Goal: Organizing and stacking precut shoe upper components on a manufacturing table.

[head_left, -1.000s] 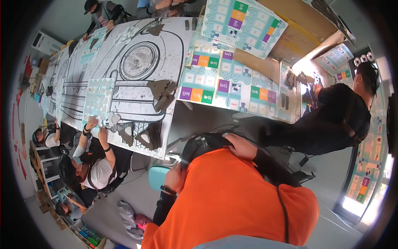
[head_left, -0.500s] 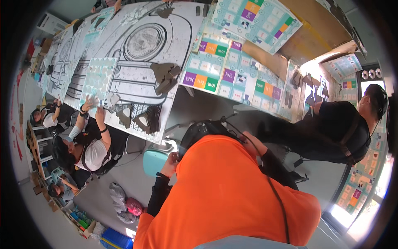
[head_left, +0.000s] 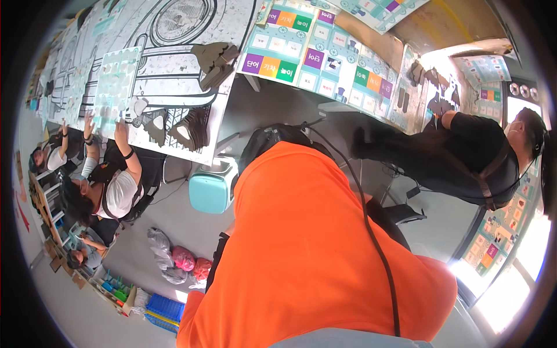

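Note:
Both of my hands are hidden behind my orange top (head_left: 325,232), which fills the lower middle of the view. On the left, only a sliver of wrist and a black cuff (head_left: 219,249) show beside the cloth. To the right, part of my black sleeve (head_left: 390,229) shows, with no fingers visible. A black cable (head_left: 365,214) runs down over the top. Just beyond my waist is a black item (head_left: 275,138), partly covered; I cannot make out its kind. The nearest object on my left is a turquoise stool-like box (head_left: 210,192).
A table (head_left: 154,139) with a large line drawing bears dark cut-out pieces (head_left: 214,61). Colourful printed sheets (head_left: 278,43) cover another table. One co-worker (head_left: 476,156) sits at right; another (head_left: 119,191) works at left. Plastic bags (head_left: 183,258) and a blue crate (head_left: 165,307) lie on the floor.
My hands, seen before at either side of my waist, are now out of sight behind the top. The tables have shifted upward and left in view, and more of the turquoise box shows.

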A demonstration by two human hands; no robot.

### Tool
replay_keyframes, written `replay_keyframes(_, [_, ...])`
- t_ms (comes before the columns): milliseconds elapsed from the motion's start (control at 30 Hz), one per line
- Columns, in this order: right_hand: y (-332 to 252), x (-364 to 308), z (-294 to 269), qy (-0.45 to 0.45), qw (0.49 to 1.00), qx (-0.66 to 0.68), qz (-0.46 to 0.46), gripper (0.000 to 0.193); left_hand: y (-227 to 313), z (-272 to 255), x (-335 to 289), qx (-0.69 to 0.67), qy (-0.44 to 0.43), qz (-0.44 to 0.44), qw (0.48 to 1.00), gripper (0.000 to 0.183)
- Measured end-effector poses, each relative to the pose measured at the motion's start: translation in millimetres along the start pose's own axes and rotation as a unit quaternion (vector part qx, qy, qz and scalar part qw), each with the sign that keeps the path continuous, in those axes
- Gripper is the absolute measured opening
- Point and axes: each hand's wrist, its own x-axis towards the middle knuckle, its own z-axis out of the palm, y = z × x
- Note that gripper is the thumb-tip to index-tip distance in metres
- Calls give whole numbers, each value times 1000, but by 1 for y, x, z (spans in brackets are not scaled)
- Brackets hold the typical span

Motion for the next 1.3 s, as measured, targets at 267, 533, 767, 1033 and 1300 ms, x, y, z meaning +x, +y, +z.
replay_keyframes(267, [37, 25, 1, -17, 932, 362, 23, 27, -22, -65, 4, 16, -31, 53, 998, 41])
replay_keyframes(533, [-8, 82, -64, 156, 901, 402, -41, 27, 84, -40, 86, 374, 132, 217, 892, 40])
replay_keyframes(767, [-77, 122, -66, 151, 969, 192, -39, 34, 103, 13, 114, 515, 109, 296, 797, 43])
replay_keyframes(1033, [-74, 135, -54, 173, 970, 167, -43, 28, 114, 14, 128, 516, 115, 308, 791, 21])
replay_keyframes(1300, [-80, 126, -35, 227, 952, 195, -63, 24, 115, 8, 147, 538, 95, 343, 764, 19])
